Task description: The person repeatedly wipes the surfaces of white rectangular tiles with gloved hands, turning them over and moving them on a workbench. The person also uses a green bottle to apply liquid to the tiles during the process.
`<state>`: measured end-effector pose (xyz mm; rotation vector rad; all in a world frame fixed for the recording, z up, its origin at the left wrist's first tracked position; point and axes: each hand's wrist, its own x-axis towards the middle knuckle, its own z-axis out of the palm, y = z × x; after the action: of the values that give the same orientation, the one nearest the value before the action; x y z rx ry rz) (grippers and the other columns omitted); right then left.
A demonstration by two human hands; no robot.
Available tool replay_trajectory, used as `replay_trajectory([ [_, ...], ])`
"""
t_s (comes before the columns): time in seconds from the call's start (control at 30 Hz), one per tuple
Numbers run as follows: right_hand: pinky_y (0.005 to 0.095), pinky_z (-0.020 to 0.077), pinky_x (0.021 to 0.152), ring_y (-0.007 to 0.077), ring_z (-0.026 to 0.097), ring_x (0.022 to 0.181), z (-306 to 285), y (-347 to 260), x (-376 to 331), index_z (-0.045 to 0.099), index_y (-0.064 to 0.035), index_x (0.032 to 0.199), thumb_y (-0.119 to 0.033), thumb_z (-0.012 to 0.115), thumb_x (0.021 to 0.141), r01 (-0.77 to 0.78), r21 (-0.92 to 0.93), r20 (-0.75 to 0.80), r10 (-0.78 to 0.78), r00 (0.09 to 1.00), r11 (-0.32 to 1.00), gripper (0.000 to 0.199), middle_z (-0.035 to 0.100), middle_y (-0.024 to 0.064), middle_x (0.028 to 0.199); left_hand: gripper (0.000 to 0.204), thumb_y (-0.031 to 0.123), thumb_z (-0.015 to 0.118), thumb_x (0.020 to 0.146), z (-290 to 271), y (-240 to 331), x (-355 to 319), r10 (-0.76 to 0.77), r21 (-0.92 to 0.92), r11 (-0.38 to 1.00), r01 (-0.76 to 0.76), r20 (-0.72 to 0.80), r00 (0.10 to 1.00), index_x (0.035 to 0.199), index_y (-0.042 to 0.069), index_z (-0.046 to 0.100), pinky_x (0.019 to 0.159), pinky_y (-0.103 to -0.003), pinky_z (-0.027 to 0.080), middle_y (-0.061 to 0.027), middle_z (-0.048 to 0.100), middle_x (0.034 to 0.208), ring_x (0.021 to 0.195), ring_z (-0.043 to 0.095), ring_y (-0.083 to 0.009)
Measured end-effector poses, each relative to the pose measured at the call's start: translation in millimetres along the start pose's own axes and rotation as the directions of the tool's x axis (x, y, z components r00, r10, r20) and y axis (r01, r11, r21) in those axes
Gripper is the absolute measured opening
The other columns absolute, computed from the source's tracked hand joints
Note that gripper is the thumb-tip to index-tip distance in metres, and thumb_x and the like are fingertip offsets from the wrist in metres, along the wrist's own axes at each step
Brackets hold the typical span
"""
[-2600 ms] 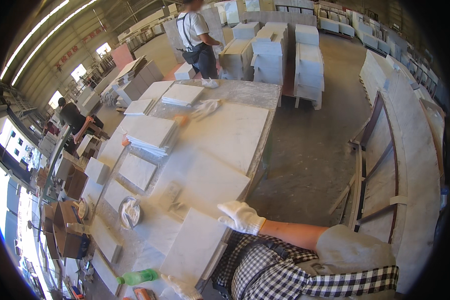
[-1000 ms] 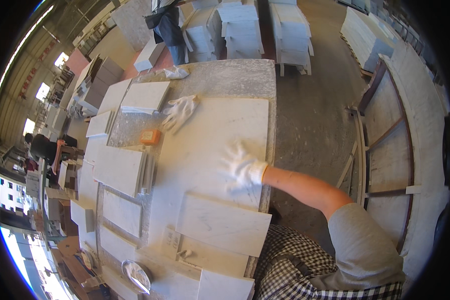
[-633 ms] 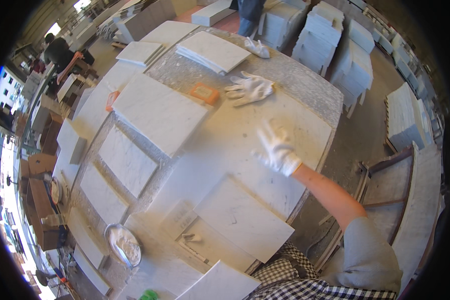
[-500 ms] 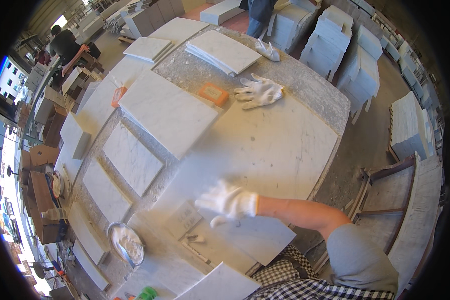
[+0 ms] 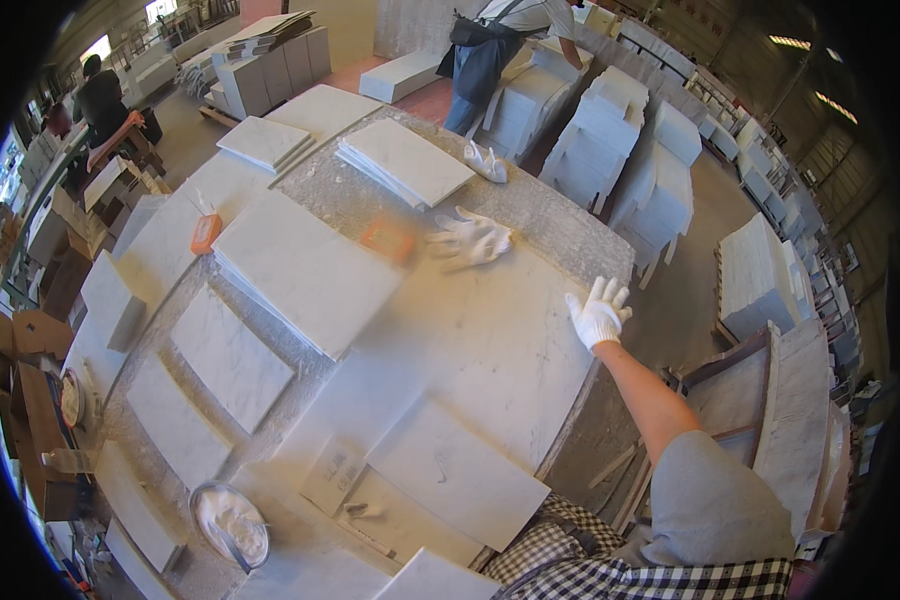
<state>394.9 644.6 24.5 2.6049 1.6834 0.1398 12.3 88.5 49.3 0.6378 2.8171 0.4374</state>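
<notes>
My right hand [image 5: 600, 312], in a white knit glove, is stretched out at the right edge of the large pale stone slab [image 5: 480, 330]. Its fingers are spread and nothing is in it. Whether the palm touches the slab I cannot tell. Farther back on the slab lie an empty white glove [image 5: 470, 240] and a blurred orange block [image 5: 388, 241]. A smaller marble tile [image 5: 455, 475] rests close to my body, beside a small marked tile [image 5: 332, 473]. My left hand does not show.
Stacked marble tiles [image 5: 305, 270] cover the table's left half. A bowl of white paste [image 5: 232, 525] with a tool in it stands at near left. Another crumpled glove [image 5: 485, 162] lies at the far edge. A person [image 5: 490, 60] bends by stone stacks beyond; a wooden frame [image 5: 725, 400] stands at right.
My right hand has swept from above the near tiles out to the slab's right edge. The marble tile near me is now uncovered. The whole view has shifted as my head moved.
</notes>
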Motion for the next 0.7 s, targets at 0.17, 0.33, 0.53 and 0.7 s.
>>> replay_trajectory([
  [0.17, 0.065, 0.0129, 0.12, 0.045, 0.016, 0.153, 11.4, -56.9, -73.4, 0.039, -0.0067, 0.154, -0.066, 0.05, 0.094, 0.839, 0.13, 0.221, -0.841, 0.494, 0.528, 0.085, 0.028, 0.0225, 0.163, 0.058, 0.039, 0.039, 0.108, 8.5, 0.3, -4.0, 0.006, 0.163, 0.987, 0.001, -0.042, 0.999, 0.155, 0.005, 0.037, 0.108, -0.046, 0.041, -0.0198, 0.046, 0.151, 0.131, 0.049, -0.0317],
  [0.33, 0.072, 0.0126, 0.117, 0.045, 0.016, 0.153, 24.9, -115.2, -52.9, 0.036, -0.0097, 0.156, -0.067, 0.056, 0.088, 0.973, 0.201, 0.171, -0.982, 0.077, 0.111, 0.091, 0.03, 0.0197, 0.163, 0.058, 0.04, 0.04, 0.108, 13.7, -12.9, -20.7, -0.02, 0.464, 0.883, 0.069, -0.111, 0.994, 0.154, 0.005, 0.04, 0.104, -0.048, 0.045, -0.0184, 0.048, 0.15, 0.128, 0.051, -0.0314],
  [0.53, 0.0676, 0.0108, 0.119, 0.045, 0.01, 0.154, 10.8, -7.2, 98.0, 0.031, -0.0059, 0.158, -0.067, 0.048, 0.093, 0.31, 0.146, 0.16, -0.332, 0.93, 0.939, 0.091, 0.017, 0.0239, 0.167, 0.056, 0.041, 0.041, 0.106, 32.0, 1.5, -63.8, -0.107, 0.856, 0.456, 0.244, -0.22, 0.97, 0.147, 0.005, 0.05, 0.091, -0.053, 0.052, -0.0163, 0.052, 0.146, 0.12, 0.055, -0.0329],
  [0.7, 0.0708, 0.0056, 0.118, 0.0458, 0.009, 0.154, 11.6, 66.4, 67.7, 0.032, -0.0014, 0.157, -0.068, 0.043, 0.096, 0.662, 0.003, 0.041, -0.661, 0.749, 0.75, 0.091, 0.018, 0.026, 0.166, 0.052, 0.04, 0.045, 0.103, 86.1, 78.5, -92.6, -0.034, 0.884, 0.373, 0.283, -0.292, 0.956, 0.144, 0.009, 0.052, 0.085, -0.06, 0.051, -0.0156, 0.053, 0.145, 0.122, 0.051, -0.0394],
])
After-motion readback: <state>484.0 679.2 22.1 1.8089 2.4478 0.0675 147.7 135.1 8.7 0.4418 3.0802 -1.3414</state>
